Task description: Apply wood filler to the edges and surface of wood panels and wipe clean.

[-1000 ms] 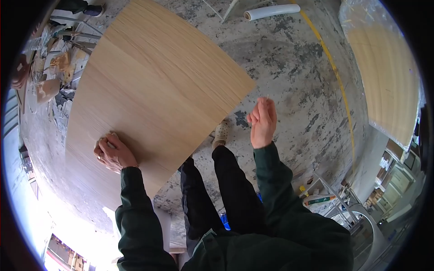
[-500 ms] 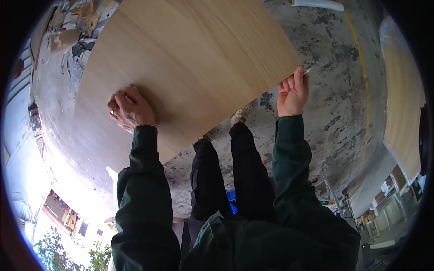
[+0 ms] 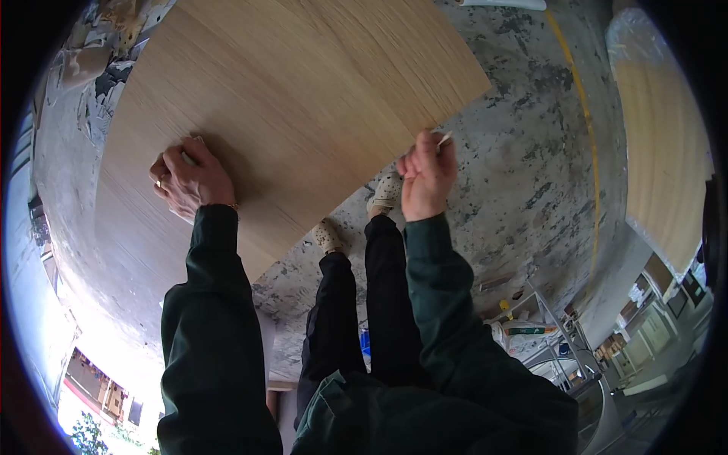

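Observation:
A large wood-grain board (image 3: 303,98) spreads out before me, its near edge slanting up to the right. Over its left part, my left hand (image 3: 193,178) rests closed, fingers curled around something I cannot make out; a bit of a pale edge peeks out by the fingertips. My right hand (image 3: 428,174) is at the board's near edge, left of the right corner. Its fingers are closed, and a small thin white stick (image 3: 445,138) juts out between thumb and fingers. Whether those fingers touch the board's edge is hard to tell.
My feet in beige clogs (image 3: 387,191) stand on the worn grey floor (image 3: 516,189) close to the board. Scraps (image 3: 83,68) lie at the far left. A white roll (image 3: 504,4) is at the far right; a plastic-wrapped wooden panel (image 3: 660,152) stands right, beyond a yellow line (image 3: 588,114).
My right hand has moved left and nearer, away from the board's right corner. The left hand stays curled on the board. The view has shifted, showing more of both clogs.

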Motion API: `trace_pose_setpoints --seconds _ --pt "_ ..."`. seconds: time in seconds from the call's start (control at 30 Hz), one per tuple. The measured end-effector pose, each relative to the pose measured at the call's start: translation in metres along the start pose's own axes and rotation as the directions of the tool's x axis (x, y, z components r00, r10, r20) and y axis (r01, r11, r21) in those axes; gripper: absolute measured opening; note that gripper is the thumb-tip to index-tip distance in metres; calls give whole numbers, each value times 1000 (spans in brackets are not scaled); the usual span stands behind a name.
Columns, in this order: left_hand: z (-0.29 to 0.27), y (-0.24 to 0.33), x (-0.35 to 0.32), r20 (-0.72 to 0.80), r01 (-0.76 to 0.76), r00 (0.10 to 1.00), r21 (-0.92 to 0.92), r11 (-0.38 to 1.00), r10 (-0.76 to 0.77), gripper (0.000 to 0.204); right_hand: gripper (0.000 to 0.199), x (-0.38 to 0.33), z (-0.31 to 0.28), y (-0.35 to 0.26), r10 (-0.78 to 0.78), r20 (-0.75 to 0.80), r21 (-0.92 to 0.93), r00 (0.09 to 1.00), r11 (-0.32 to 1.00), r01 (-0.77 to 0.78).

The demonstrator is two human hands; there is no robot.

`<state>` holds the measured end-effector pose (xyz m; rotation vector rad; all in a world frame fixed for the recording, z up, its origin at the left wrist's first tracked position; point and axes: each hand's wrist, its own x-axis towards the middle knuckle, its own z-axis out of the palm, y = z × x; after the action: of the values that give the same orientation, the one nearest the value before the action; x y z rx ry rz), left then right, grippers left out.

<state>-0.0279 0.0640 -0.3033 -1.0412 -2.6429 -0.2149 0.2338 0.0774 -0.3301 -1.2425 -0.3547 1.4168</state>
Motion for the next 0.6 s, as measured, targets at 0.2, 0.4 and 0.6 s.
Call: trace_pose_setpoints --seconds 0.2,0.4,0.6 --pt "1 1 0 8 18 1000 15 1000 -19 24 15 -33 -19 5 126 42 104 991 986 -130" --pt "1 1 0 39 9 999 65 998 -12 28 17 18 -44 -37 -126 63 -89 990 987 132" --pt "5 -2 1 81 59 995 80 995 -65 32 19 65 -52 -57 -293 115 -323 949 893 315"
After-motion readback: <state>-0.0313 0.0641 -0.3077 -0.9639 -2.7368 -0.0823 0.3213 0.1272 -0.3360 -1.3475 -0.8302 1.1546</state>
